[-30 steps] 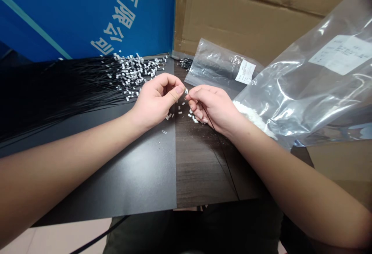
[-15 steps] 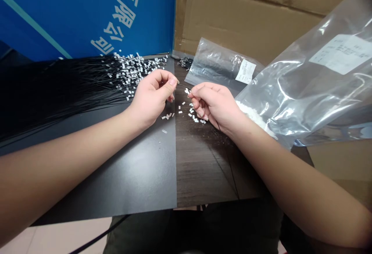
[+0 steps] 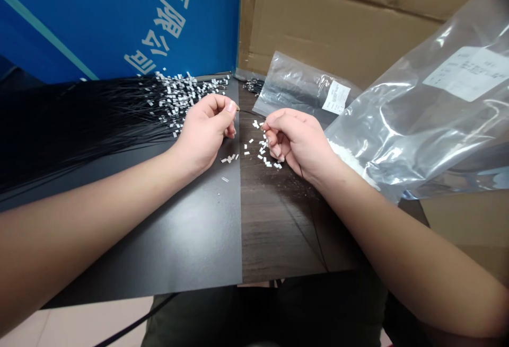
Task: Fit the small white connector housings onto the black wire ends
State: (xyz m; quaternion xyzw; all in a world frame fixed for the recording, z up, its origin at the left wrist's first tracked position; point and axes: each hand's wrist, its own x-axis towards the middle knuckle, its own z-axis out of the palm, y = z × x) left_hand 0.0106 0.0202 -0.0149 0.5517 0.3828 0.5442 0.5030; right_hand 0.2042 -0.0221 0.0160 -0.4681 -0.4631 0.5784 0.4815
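Curled nearly shut, thumb against fingers, the left hand and the right hand may be pinching something, but nothing held can be made out at this size. A moment ago their fingertips almost met over a tiny white-and-metal piece; now they have drawn apart, leaving a gap, with the right hand shifted a little to the right. Small white connectors lie loose in that gap on a dark wood-grain board, pointing in mixed directions, and a few more lie on a black sheet just beside the left hand. Past that hand, a fan of thin black wires lies along the sheet, its long axis running roughly left to right, with white-tipped ends crowded at the right end, near a blue printed board.
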